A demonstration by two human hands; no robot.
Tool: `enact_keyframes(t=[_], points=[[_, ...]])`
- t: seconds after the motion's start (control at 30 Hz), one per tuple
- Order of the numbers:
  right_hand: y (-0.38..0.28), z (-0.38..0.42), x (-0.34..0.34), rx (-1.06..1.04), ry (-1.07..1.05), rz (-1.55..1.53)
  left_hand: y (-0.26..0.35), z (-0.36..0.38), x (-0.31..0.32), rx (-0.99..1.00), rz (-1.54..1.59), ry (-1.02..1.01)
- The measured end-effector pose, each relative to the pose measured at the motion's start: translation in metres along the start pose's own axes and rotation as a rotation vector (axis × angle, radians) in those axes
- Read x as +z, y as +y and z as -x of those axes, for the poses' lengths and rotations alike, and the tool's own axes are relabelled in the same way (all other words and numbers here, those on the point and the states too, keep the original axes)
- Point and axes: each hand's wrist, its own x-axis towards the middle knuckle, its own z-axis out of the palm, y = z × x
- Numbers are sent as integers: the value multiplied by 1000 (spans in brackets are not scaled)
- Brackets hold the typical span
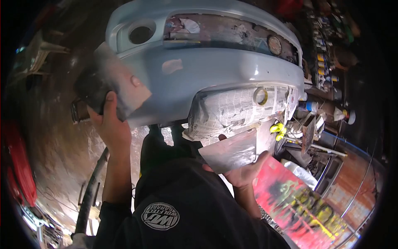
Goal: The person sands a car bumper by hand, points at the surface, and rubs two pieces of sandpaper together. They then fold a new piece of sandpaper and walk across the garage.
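My left hand point(112, 128) grips a flat board point(132, 85) with a dark patch and a small blob on its face, held near the left end of a grey car bumper point(232, 68). A pinkish patch point(172, 66) shows on the bumper. My right hand point(242, 172) holds a thin, smeared metallic-looking sheet point(232, 151), its fingers partly hidden behind it. That sheet is just below a newspaper-covered part point(224, 108), on which a roll of tape point(260, 96) rests.
Cans and bottles point(323, 66) line the right side. A paint-stained red panel point(290, 191) lies at lower right, near yellow-green items point(277, 129) and a metal rack point(308, 133). Something red point(18, 166) stands far left, and a dark pole point(92, 191) slants beside my left arm.
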Motion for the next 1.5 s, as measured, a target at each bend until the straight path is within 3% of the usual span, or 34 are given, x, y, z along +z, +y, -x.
enact_keyframes(t=[0.13, 0.23, 0.27, 0.3, 0.37, 0.4, 0.5, 0.63, 0.83, 1.5], points=[[-31, -20, 7, 196, -116, -62, -25, 15, -39, -121, 95, 101], [-61, -35, 11, -14, 170, 28, -27, 46, -46, -118, 151, 281], [-76, -51, 7, -16, -100, 453, -30, 57, -53, -141, 100, 325], [-86, -65, 11, -80, -176, 652, -38, 71, -62, -165, 51, 370], [-107, -98, 12, -142, -367, 1400, -58, 99, -78, -204, -37, 438], [-113, -113, 22, -193, -561, 1861, -71, 113, -87, -219, -79, 457], [-97, -151, 12, -288, -942, 2713, -112, 156, -108, -306, -96, 543], [-90, -178, -21, -292, -1179, 2802, -154, 202, -126, -402, -93, 586], [-84, -193, -31, -326, -1316, 2805, -188, 240, -138, -464, -79, 663], [-80, -197, -36, -252, -1296, 2851, -173, 243, -120, -433, 26, 627]])
